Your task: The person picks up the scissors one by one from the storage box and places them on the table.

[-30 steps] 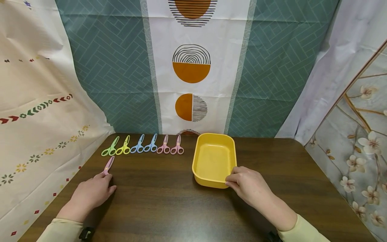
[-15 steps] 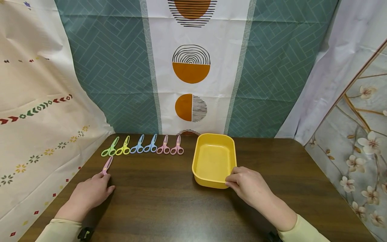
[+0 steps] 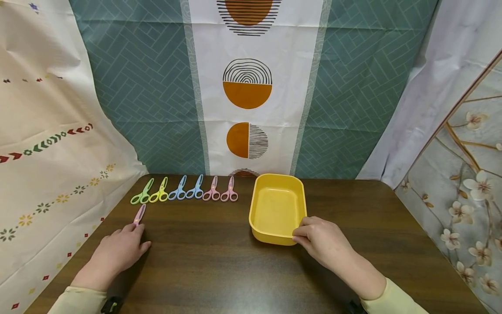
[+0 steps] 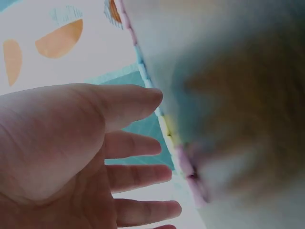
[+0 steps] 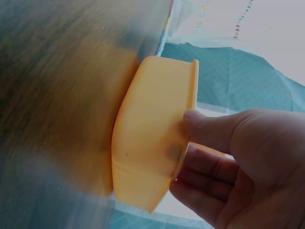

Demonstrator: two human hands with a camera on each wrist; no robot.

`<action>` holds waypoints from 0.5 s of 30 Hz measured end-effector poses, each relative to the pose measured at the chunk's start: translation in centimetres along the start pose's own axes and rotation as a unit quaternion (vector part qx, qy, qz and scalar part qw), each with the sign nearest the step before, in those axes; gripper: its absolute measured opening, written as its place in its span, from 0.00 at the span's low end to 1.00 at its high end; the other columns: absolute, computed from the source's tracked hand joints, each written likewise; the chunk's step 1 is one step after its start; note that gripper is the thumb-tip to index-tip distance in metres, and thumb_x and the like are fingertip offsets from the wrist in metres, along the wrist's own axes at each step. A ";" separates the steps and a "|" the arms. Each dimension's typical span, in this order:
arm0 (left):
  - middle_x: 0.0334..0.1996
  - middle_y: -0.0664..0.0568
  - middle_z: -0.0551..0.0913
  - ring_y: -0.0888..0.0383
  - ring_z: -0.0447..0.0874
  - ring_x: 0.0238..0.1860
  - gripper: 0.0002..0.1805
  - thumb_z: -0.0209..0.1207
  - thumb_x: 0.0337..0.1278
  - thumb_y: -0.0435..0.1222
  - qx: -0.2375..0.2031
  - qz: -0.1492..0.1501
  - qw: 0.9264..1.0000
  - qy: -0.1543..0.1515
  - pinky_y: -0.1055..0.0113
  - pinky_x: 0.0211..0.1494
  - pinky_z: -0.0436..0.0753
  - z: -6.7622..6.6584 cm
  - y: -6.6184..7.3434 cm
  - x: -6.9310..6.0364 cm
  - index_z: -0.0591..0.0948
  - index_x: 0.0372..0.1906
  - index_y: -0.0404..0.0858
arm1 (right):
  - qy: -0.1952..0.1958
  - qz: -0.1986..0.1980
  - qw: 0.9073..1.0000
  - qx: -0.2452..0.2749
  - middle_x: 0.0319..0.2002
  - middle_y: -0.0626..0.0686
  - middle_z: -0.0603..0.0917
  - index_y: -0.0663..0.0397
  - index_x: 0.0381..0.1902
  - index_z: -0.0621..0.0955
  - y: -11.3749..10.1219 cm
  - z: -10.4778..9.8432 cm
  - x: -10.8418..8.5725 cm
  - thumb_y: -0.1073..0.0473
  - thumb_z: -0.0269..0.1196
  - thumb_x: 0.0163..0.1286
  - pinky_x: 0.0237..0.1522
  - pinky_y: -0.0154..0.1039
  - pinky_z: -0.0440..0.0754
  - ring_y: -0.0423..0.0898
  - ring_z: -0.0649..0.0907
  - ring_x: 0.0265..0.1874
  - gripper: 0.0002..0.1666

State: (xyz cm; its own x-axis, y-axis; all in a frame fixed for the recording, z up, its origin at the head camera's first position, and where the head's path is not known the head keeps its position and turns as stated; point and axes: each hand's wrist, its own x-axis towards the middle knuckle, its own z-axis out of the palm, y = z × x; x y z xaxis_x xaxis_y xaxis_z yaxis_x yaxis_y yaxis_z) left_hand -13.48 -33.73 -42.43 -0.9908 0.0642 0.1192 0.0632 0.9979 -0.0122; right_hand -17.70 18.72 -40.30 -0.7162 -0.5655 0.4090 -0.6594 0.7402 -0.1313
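Observation:
My left hand [image 3: 119, 250] lies over the near end of a pair of pink scissors [image 3: 139, 213], whose blades point away from me and whose handles are hidden. The fingers look nearly straight in the left wrist view, with the fingertips close to the pink scissors [image 4: 188, 167]; whether they touch, I cannot tell. At the centre right, my right hand [image 3: 325, 240] pinches the near right corner rim of a yellow rectangular tray [image 3: 259, 235]. In the right wrist view the thumb is outside the tray's wall [image 5: 157, 109] and the fingers are at the rim's other side.
Along the table's back edge lies a row of scissors: green [image 3: 143, 192], yellow [image 3: 160, 192], two blue ones [image 3: 186, 189] and two pink ones [image 3: 220, 189]. The row ends just left of the tray. Behind the dark wooden table [image 3: 204, 261] hangs a patterned curtain [image 3: 157, 109].
The pink scissors by my left hand have shifted slightly left at the blade end, with the hand moving only a little. My right hand keeps its hold on the yellow tray.

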 end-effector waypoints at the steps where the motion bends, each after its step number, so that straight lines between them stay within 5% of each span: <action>1: 0.50 0.27 0.84 0.27 0.85 0.46 0.29 0.73 0.68 0.43 0.006 0.004 1.000 0.010 0.29 0.43 0.82 -0.1 0.2 0.0 0.80 0.60 0.24 | -0.001 0.000 1.000 0.000 0.33 0.37 0.84 0.41 0.36 0.95 0.0 0.0 0.0 0.58 0.85 0.62 0.39 0.41 0.88 0.39 0.82 0.35 0.08; 8: 0.57 0.32 0.85 0.28 0.84 0.56 0.29 0.75 0.64 0.45 0.025 0.038 0.997 0.068 0.28 0.51 0.80 -1.3 3.1 0.1 0.83 0.59 0.29 | -0.012 0.006 1.000 -0.005 0.35 0.39 0.86 0.44 0.38 0.95 -0.1 0.1 0.0 0.58 0.85 0.61 0.42 0.41 0.89 0.40 0.84 0.37 0.09; 15: 0.62 0.33 0.85 0.28 0.82 0.63 0.32 0.77 0.63 0.49 0.042 0.095 0.989 0.109 0.26 0.61 0.77 -2.5 7.3 1.3 0.85 0.63 0.32 | -0.018 0.006 1.000 -0.008 0.39 0.43 0.89 0.47 0.43 0.94 -0.3 0.1 -0.1 0.55 0.84 0.63 0.44 0.44 0.90 0.43 0.87 0.41 0.12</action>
